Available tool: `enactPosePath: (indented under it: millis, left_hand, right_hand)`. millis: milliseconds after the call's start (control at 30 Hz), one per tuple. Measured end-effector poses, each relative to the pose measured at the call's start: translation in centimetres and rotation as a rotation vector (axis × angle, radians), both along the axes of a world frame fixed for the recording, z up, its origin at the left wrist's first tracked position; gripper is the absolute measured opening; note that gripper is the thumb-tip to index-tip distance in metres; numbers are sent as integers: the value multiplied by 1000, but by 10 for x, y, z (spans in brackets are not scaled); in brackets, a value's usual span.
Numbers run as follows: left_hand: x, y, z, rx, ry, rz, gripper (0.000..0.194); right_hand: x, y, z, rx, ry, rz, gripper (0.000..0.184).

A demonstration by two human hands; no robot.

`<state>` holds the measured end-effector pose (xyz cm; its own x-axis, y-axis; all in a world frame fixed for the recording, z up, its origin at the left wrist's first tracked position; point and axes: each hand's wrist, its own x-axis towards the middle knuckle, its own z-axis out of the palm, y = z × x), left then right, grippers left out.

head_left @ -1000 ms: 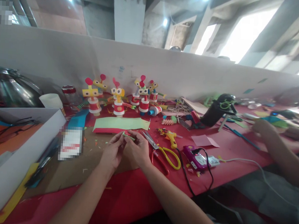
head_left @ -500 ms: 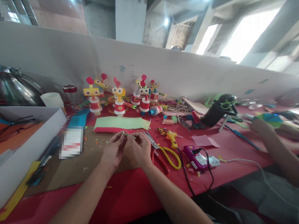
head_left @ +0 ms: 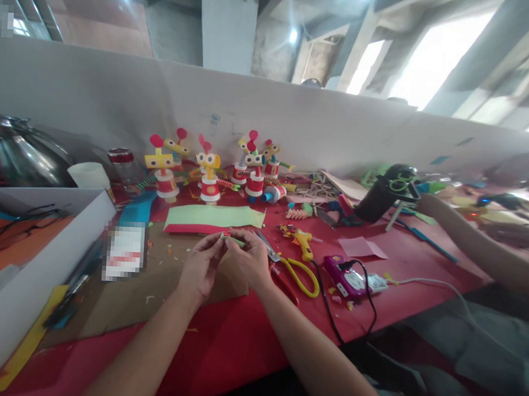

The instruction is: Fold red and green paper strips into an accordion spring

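Observation:
Between the fingertips of both hands is a small light-green paper strip [head_left: 234, 241], with a bit of red at its left end. My left hand [head_left: 202, 263] pinches the left end, and my right hand [head_left: 250, 259] grips the other. Much of the strip is hidden by the fingers. Just beyond the hands lies a long light-green sheet [head_left: 214, 216] with a red sheet [head_left: 187, 230] along its near edge. Scissors with yellow handles [head_left: 302, 278] lie right of my right hand, over a red-handled tool [head_left: 285, 285]. Brown cardboard [head_left: 125, 309] is beneath the hands.
Several paper-cup figures [head_left: 211, 186] stand by the white partition. A yellow glue gun [head_left: 303, 245] and a purple power strip [head_left: 343, 279] with cables lie to the right. A white box [head_left: 86, 224] and steel jug [head_left: 22, 153] are left. A co-worker's arm [head_left: 466, 244] reaches in at right.
My hands stay together and turn the green strip slightly between the fingertips. The co-worker's arm has moved left and away, toward the black holder.

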<state>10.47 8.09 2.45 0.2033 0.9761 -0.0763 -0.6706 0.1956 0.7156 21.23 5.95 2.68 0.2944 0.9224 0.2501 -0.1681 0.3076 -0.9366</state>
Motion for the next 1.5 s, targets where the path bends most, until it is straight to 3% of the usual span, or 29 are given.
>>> enactPosePath:
  millis: [267, 633, 833, 1000, 1167, 1500]
  left_hand:
    - [-6, -1, 14, 100, 193, -10, 26]
    - [-11, 3, 9, 192, 328, 0, 26]
    - [-10, 6, 1, 27, 212, 26, 27]
    - [-7, 2, 8, 42, 167, -37, 29]
    - [-9, 3, 12, 19, 194, -33, 27]
    - [-7, 7, -1, 13, 118, 19, 21]
  right_hand:
    - [6, 0, 1, -110, 120, 86, 26]
    - [8, -1, 2, -135, 59, 78, 26]
    - [-1, 1, -4, -42, -89, -19, 19]
    - [2, 1, -4, -21, -180, -108, 18]
    - [2, -1, -4, -28, -163, -68, 22]
    - [3, 2, -6, -113, 7, 57, 30]
